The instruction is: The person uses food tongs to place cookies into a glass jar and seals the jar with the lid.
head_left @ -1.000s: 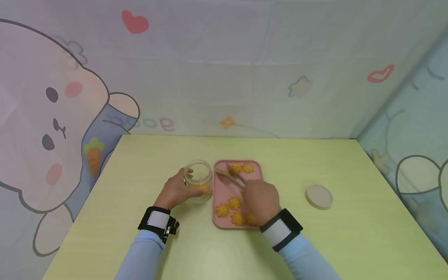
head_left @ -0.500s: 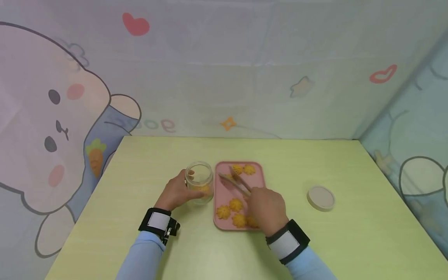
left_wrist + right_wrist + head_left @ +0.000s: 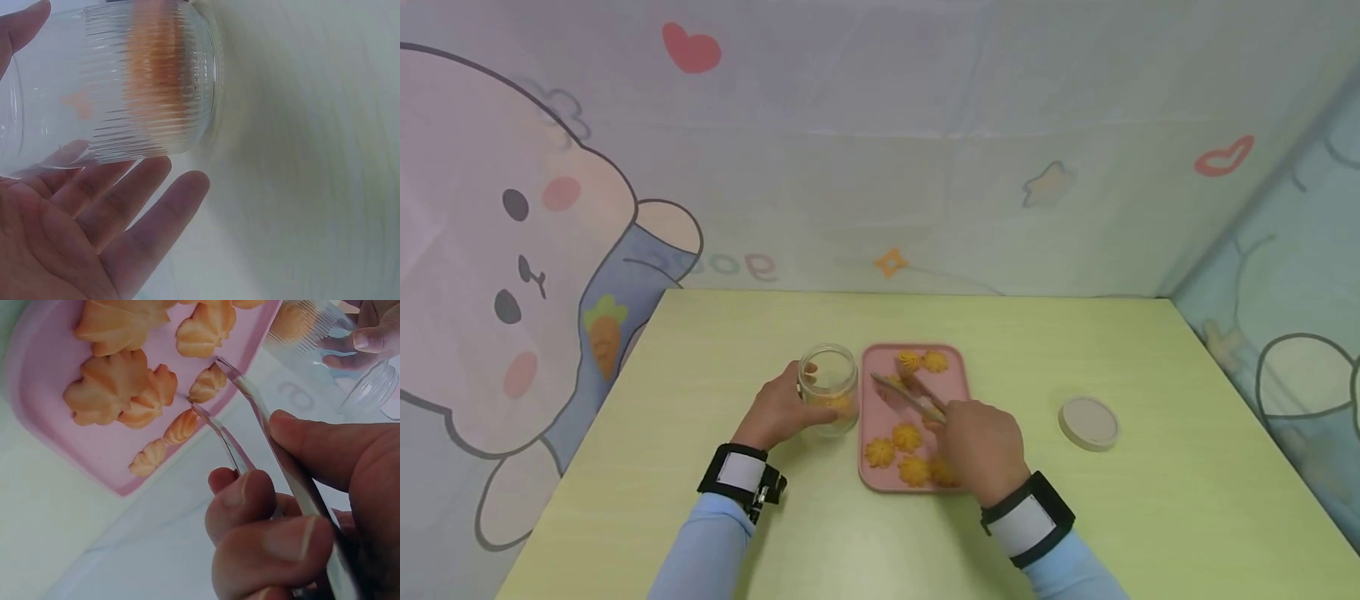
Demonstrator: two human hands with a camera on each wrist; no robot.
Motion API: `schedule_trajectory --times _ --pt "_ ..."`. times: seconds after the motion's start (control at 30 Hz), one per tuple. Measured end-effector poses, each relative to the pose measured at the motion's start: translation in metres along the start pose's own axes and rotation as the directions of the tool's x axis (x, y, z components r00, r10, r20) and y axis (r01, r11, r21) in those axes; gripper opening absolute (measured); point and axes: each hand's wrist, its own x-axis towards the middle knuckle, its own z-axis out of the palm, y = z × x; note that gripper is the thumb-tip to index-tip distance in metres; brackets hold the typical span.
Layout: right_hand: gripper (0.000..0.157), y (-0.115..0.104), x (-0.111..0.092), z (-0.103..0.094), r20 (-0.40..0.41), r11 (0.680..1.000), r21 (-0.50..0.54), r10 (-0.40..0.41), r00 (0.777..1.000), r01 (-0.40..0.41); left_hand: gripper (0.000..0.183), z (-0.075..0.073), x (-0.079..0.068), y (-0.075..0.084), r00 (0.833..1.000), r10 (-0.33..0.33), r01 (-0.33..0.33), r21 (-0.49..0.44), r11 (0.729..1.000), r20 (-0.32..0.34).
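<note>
My left hand (image 3: 781, 412) grips a clear glass jar (image 3: 826, 385), thumb on the near side and fingers on the other. Orange-yellow contents, seemingly cookies, sit at its bottom; the ribbed glass (image 3: 106, 75) blurs them in the left wrist view. Right beside the jar lies a pink tray (image 3: 878, 417) with several flower-shaped cookies (image 3: 880, 452). My right hand (image 3: 983, 450) holds metal tongs (image 3: 292, 472), their arms spread. In the right wrist view a small cookie (image 3: 209, 383) lies between the tong tips; whether they touch it I cannot tell.
A round whitish lid (image 3: 1088, 422) lies on the pale yellow-green table (image 3: 1150, 500), right of the tray. Behind the table's far edge hangs a printed cloth (image 3: 850, 183) with a cartoon animal.
My right hand has shifted right and slightly nearer to me, and the tong tips have moved a little the same way. The left hand stays put with the jar.
</note>
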Motion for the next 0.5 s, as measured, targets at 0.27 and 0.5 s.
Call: schedule_trajectory --times 0.27,0.5 --pt "0.030 0.005 -0.003 0.006 0.001 0.998 0.041 0.055 0.998 -0.055 0.083 0.002 -0.001 -0.001 1.000 -0.015 0.015 -0.014 1.000 -0.001" --pt "0.027 0.012 -0.007 0.008 -0.011 0.994 0.066 0.089 0.996 -0.088 0.083 0.002 -0.001 0.000 1.000 -0.001 0.001 -0.007 1.000 -0.012"
